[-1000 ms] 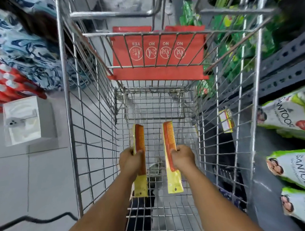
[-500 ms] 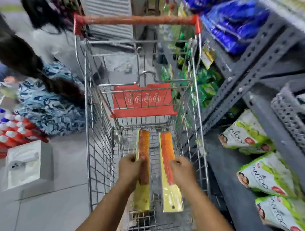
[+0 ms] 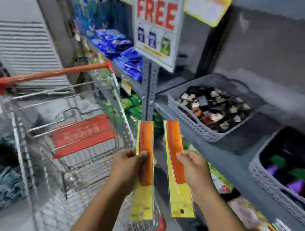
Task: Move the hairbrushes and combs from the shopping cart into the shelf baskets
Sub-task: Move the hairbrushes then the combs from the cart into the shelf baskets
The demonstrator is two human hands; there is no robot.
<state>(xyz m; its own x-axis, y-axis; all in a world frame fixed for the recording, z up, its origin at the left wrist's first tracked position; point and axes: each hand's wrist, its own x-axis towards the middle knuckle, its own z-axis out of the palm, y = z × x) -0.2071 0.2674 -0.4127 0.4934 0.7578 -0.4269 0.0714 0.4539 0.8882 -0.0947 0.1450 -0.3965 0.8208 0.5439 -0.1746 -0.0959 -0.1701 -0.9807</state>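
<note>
Two hands up, each pinching one packaged comb. Left hand (image 3: pixel 128 166) grips the left comb (image 3: pixel 144 167) with its thumb across the front of the card; right hand (image 3: pixel 194 168) grips the right comb (image 3: pixel 177 165) the same way. Both combs orange, long and narrow, on yellow backing cards, held near upright and side by side, apart. Right card shows a round hang hole near its bottom end. Combs sit above the cart's (image 3: pixel 25 160) right edge, level with the shelf (image 3: pixel 223 157). Cart: wire, red handle, red seat flap. Two grey plastic baskets on the shelf to the right: far basket (image 3: pixel 190 120) with small dark and pale items, near basket (image 3: pixel 272 184) with purple and green ones. Image blurred.
</note>
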